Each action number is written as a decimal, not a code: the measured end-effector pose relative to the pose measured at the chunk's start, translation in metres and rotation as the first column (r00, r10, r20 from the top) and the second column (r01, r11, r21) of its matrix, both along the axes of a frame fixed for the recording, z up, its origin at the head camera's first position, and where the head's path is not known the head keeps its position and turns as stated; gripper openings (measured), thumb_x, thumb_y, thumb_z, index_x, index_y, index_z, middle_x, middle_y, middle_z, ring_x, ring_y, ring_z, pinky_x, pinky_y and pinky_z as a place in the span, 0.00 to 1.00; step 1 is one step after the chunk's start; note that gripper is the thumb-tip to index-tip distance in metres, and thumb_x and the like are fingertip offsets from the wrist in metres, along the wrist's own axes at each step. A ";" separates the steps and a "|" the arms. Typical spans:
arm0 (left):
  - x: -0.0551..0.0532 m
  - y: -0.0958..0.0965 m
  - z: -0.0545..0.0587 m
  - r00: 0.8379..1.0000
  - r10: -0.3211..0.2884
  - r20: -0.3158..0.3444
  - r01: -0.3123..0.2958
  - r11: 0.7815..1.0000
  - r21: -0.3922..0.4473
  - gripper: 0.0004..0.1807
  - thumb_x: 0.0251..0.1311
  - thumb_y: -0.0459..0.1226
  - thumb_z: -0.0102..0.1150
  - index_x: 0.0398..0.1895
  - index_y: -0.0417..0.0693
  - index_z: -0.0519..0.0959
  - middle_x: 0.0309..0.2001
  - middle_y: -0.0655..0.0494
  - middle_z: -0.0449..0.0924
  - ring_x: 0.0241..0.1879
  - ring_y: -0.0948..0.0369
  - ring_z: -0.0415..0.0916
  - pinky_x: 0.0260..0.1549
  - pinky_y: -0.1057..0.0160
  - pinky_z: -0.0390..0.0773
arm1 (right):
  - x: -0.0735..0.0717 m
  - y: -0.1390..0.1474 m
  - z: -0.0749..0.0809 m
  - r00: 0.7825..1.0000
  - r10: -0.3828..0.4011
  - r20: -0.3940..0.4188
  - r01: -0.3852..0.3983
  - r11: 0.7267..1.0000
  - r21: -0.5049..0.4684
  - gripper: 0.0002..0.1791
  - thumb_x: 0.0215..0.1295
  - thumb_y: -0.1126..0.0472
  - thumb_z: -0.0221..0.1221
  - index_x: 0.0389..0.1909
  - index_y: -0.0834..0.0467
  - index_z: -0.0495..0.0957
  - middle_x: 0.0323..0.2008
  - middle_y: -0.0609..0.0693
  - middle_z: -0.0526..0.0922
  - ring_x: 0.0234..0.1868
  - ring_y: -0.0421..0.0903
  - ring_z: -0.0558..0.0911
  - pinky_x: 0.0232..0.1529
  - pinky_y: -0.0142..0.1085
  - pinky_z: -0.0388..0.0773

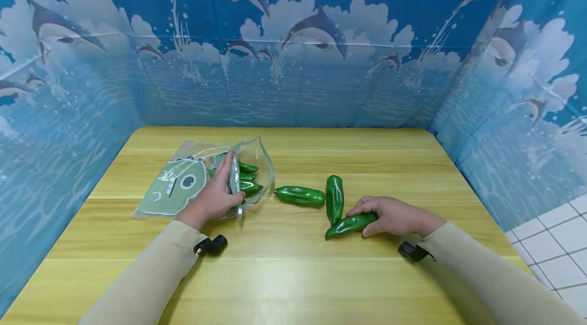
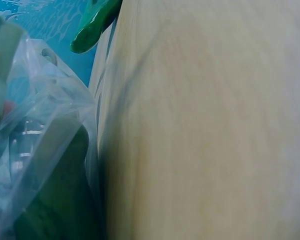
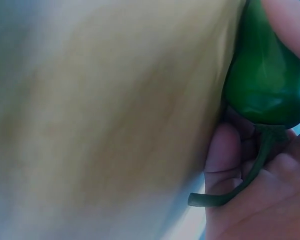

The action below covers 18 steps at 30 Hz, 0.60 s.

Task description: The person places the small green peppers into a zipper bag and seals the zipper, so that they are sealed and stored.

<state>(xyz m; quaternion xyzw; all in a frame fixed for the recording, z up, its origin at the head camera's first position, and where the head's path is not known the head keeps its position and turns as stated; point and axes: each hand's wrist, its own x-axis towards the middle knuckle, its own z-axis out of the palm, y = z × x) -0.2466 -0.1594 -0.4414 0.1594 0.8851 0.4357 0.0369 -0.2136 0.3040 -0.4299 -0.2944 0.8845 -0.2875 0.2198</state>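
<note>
My left hand (image 1: pixel 215 194) grips the near side of a clear plastic bag (image 1: pixel 156 201) printed with a green cartoon face. The bag's mouth gapes to the right, and several green peppers (image 1: pixel 250 187) lie inside it. In the left wrist view, the clear plastic (image 2: pixel 50 100) fills the left side. On the table, my right hand (image 1: pixel 396 215) holds a green pepper (image 1: pixel 349 226) between thumb and fingers. Its curved stem (image 3: pixel 260 160) lies against the palm in the right wrist view. Another pepper (image 1: pixel 335 198) touches its far side, and one more pepper (image 1: pixel 299 196) lies between that and the bag.
All this rests on a yellow wood-grain table (image 1: pixel 284 284). A blue curtain with dolphins (image 1: pixel 316 96) stands behind the table and along both sides. White floor tiles (image 1: pixel 557 243) show at the lower right. A small black device (image 1: pixel 213 244) sits at each wrist.
</note>
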 end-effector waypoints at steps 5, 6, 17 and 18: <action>-0.001 -0.001 0.000 1.000 -0.003 -0.007 0.003 1.000 0.003 0.64 0.60 0.37 0.64 0.87 0.57 0.27 0.87 0.49 0.25 0.85 0.40 0.35 0.75 0.31 0.60 | -0.001 -0.001 0.001 1.000 0.004 0.000 -0.004 1.000 0.000 0.27 0.64 0.54 0.72 0.64 0.50 0.84 0.60 0.50 0.82 0.57 0.42 0.79 0.57 0.31 0.76; -0.001 -0.001 0.000 1.000 -0.004 -0.008 0.004 1.000 0.003 0.64 0.61 0.37 0.65 0.87 0.57 0.27 0.87 0.49 0.25 0.85 0.40 0.35 0.75 0.31 0.59 | -0.001 -0.001 0.001 1.000 0.005 0.000 -0.005 1.000 -0.001 0.27 0.64 0.55 0.73 0.64 0.50 0.84 0.60 0.50 0.82 0.57 0.42 0.79 0.57 0.31 0.76; 0.000 0.000 0.000 1.000 0.000 0.003 0.000 1.000 0.004 0.64 0.61 0.36 0.65 0.87 0.58 0.27 0.87 0.51 0.25 0.85 0.40 0.35 0.74 0.30 0.61 | 0.000 -0.006 0.007 1.000 0.027 0.000 -0.027 1.000 0.003 0.26 0.63 0.55 0.73 0.64 0.48 0.84 0.61 0.50 0.83 0.61 0.50 0.80 0.59 0.33 0.77; 0.000 0.000 0.001 1.000 0.001 0.003 -0.001 1.000 0.005 0.64 0.61 0.36 0.65 0.87 0.58 0.27 0.87 0.52 0.25 0.85 0.40 0.35 0.74 0.31 0.61 | 0.000 -0.007 0.009 1.000 0.027 0.010 -0.027 1.000 -0.002 0.26 0.63 0.55 0.73 0.64 0.48 0.84 0.62 0.51 0.83 0.61 0.50 0.81 0.58 0.33 0.77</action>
